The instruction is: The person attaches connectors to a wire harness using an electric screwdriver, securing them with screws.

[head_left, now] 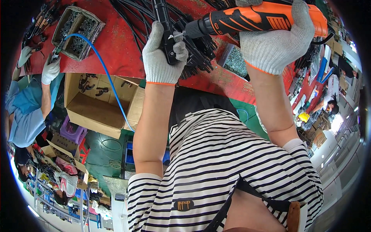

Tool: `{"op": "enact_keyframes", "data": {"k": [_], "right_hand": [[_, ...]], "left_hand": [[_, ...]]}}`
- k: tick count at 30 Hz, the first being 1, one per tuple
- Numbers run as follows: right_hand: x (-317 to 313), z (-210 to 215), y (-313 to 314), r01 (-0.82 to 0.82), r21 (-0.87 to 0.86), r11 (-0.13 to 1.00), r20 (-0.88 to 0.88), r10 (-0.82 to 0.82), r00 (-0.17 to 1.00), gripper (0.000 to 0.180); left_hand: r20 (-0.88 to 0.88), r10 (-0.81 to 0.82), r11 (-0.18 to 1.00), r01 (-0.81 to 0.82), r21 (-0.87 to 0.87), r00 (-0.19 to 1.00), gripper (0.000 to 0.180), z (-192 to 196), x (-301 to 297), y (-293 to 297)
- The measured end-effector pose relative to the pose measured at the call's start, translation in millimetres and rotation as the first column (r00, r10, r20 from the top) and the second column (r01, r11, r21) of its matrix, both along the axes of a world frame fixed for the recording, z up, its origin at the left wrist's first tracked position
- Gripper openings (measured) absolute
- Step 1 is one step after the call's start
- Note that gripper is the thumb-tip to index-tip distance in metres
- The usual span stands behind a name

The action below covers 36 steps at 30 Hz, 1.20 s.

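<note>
Left grip (162,54), gloved, clamped on a black plastic part (165,29) held upright over the red table (116,50). Right grip (276,38), gloved, closed round an orange power screwdriver (251,18); its bit meets the part just right of the left grip. Screw tray (235,60) lies below, between the 2 grips.

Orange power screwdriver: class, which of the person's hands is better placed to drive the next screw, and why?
Probably the right hand: it grips the screwdriver, bit at the black part the left hand steadies.
</note>
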State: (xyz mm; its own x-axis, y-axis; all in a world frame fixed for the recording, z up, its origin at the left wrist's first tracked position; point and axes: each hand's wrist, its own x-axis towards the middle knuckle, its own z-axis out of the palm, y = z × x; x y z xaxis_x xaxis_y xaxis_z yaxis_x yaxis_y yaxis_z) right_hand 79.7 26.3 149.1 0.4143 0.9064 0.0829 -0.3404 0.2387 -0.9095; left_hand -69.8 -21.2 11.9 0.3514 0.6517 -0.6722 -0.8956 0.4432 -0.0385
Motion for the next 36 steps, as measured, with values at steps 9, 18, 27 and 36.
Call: {"op": "enact_keyframes", "data": {"k": [9,18,27,36], "right_hand": [[-2.4,2.3,0.7,0.058,-0.025,0.998,0.030,-0.058,0.998,0.023],[-5.9,3.0,2.1,0.061,0.004,0.998,0.048,-0.061,0.997,0.024],[-3.2,-2.1,3.3,0.013,-0.001,1.000,-0.039,-0.013,0.999,0.021],[-2.5,-0.2,0.7,-0.017,0.000,1.000,-0.040,0.017,0.999,0.020]], "left_hand": [[-0.020,-0.001,1.000,0.001,-0.015,1.000,0.054,6.9,1.8,1.2],[0.022,0.010,0.999,-0.011,0.052,1.000,0.049,-4.4,-0.8,-1.9],[0.034,-0.002,1.000,0.001,0.024,0.999,0.046,-3.1,-2.9,-1.8],[-0.004,0.012,0.999,-0.011,0.048,1.000,0.041,-3.6,1.1,-4.4]]}}
